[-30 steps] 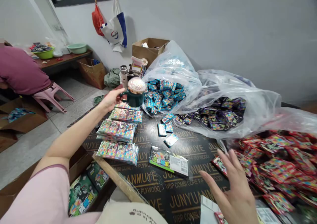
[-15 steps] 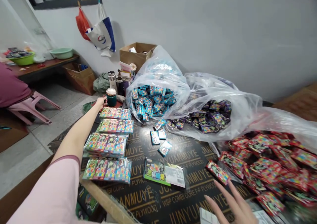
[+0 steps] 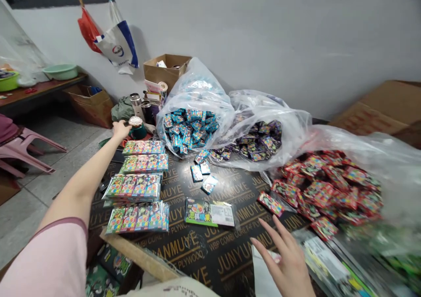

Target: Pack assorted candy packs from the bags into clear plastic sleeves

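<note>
At the far left end of the board, my left hand [image 3: 121,130] is closed at the left side of a dark green mug [image 3: 138,132] with a pale, speckled top. The mug stands upright; my fingers partly hide its side. My right hand [image 3: 283,255] hovers at the lower right with fingers spread, holding nothing. Beneath it lies a white sheet [image 3: 261,273]. A printed card pack [image 3: 210,213] in clear film lies to its upper left. Above that are several loose blue packets [image 3: 209,184]. Nearer my left arm, stacks of multi-coloured packs [image 3: 134,187] stand in rows.
Clear bags spill blue packets [image 3: 192,130], purple packets [image 3: 263,141] and red packets [image 3: 329,187] along the wall side. Metal flasks [image 3: 136,104] and an open carton [image 3: 166,73] stand behind the mug. Printed film sleeves [image 3: 332,262] lie at the lower right. A pink stool [image 3: 33,146] is at left.
The view has swung right, so things sit further left and more film sleeves show at lower right. My left hand stays at the mug; my right hand remains spread over the board.
</note>
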### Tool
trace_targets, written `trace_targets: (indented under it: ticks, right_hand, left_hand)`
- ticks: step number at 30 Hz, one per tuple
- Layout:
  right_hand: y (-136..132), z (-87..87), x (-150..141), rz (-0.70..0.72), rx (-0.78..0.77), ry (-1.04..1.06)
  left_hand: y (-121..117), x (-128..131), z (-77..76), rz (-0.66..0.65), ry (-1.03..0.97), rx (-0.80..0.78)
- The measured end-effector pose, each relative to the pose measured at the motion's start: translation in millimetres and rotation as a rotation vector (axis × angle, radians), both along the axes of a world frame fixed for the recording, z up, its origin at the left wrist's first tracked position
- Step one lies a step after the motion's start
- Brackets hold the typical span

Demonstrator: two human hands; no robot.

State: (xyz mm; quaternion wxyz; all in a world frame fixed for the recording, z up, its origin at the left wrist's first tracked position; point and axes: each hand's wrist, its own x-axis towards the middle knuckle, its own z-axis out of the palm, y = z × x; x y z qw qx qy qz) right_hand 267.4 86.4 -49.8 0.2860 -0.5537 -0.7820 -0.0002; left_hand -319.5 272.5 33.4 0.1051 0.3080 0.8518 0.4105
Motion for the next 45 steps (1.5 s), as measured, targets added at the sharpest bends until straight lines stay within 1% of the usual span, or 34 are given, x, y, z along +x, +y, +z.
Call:
trace_targets:
  ticks: [1,2,3,4,5,6,7,8,9,10,11,12,14,15,17,18,19,20,21,22,24,26,27,29,31,33,34,36,39,42,44,45]
  right_hand:
    - [-7,2.0,0,-0.012,-0.026,0.016]
    - [-14,4.3,1,-0.024,-0.054,0.028]
    - [-21,6.4,1,-0.039,-0.081,0.039]
    - [-29,8.1,1,-0.051,-0.105,0.044]
    - [-36,9.3,1,-0.063,-0.122,0.045]
    - [-44,9.8,1,-0.071,-0.139,0.042]
    - [-51,9.8,1,-0.071,-0.156,0.034]
    - [-58,9.4,0,-0.067,-0.175,0.022]
    - [-65,8.9,0,-0.060,-0.196,0.005]
    - [-72,8.5,0,-0.053,-0.215,-0.013]
    - [-79,8.3,0,-0.046,-0.230,-0.029]
    - [-86,8.4,1,-0.040,-0.243,-0.042]
    - [-100,9.4,4,-0.043,-0.257,-0.052]
    - [-107,9.9,6,-0.050,-0.259,-0.043]
    - [-122,9.2,10,-0.056,-0.271,0.022]
    - [-129,7.5,11,-0.052,-0.288,0.087]
    - [-135,4.6,11,-0.043,-0.318,0.181]
    - [-140,0.4,9,-0.030,-0.370,0.305]
    - [-143,-4.8,6,-0.021,-0.438,0.461]
    - [-145,-10.5,0,-0.025,-0.512,0.639]
    - [-141,-21.0,-15,-0.070,-0.635,0.999]
    - [-128,-25.7,-35,-0.129,-0.676,1.273]
    - [-120,-25.0,-45,-0.148,-0.660,1.356]
    - [-101,-18.8,-63,-0.155,-0.571,1.437]
    - [-87,-9.9,-78,-0.166,-0.443,1.472]
    - [-79,-3.1,-88,-0.198,-0.346,1.513]
    - [-77,-1.2,-91,-0.212,-0.331,1.535]
    - [-76,0.1,-94,-0.212,-0.356,1.561]
    - [-77,0.0,-93,-0.202,-0.378,1.581]
    - [-75,3.5,-89,-0.225,-0.386,1.627]
    - [-70,8.1,-83,-0.200,-0.457,1.675]
    - [-68,10.4,-79,-0.179,-0.492,1.698]
  left_hand:
    - [-9,10,10.7,-0.058,0.141,-0.008]
    - [-20,21,21.5,-0.146,0.325,-0.027]
    - [-31,34,31.9,-0.269,0.517,-0.070]
    - [-45,48,41.4,-0.418,0.666,-0.128]
    - [-59,64,49.1,-0.591,0.749,-0.195]
    - [-75,81,54.4,-0.786,0.739,-0.284]
    - [-92,99,56.6,-0.997,0.668,-0.367]
    - [-110,119,55.2,-1.189,0.562,-0.429]
    - [-128,141,49.8,-1.363,0.451,-0.461]
    - [-144,164,40.4,-1.482,0.362,-0.454]
    - [-159,187,27.2,-1.566,0.298,-0.410]
    - [-170,211,10.7,-1.629,0.259,-0.360]
    - [-179,256,-28.8,-1.697,0.272,-0.307]
    - [-178,276,-49.6,-1.687,0.310,-0.297]
    - [-169,307,-87.7,-1.577,0.426,-0.292]
    - [-163,318,-102.9,-1.523,0.471,-0.306]
    - [-158,327,-114.8,-1.473,0.494,-0.320]
    - [-155,335,-122.8,-1.425,0.499,-0.325]
    - [-154,341,-127.2,-1.378,0.485,-0.313]
    - [-156,346,-128.2,-1.322,0.454,-0.276]
    - [-171,356,-123.2,-1.185,0.358,-0.136]
    - [-195,366,-115.7,-1.052,0.231,0.026]
    - [-210,371,-113.5,-1.002,0.155,0.094]
    - [-240,380,-114.0,-0.943,-0.032,0.183]
    - [-264,388,-119.3,-0.884,-0.280,0.234]
    - [-279,394,-123.0,-0.778,-0.561,0.282]
    - [-283,396,-122.5,-0.719,-0.704,0.311]
    - [-285,399,-115.8,-0.626,-0.971,0.362]
    - [-279,397,-98.0,-0.584,-1.267,0.352]
    - [-266,392,-83.0,-0.530,-1.376,0.302]
    - [-256,387,-76.1,-0.540,-1.359,0.268]
    - [-252,385,-72.9,-0.571,-1.317,0.265]
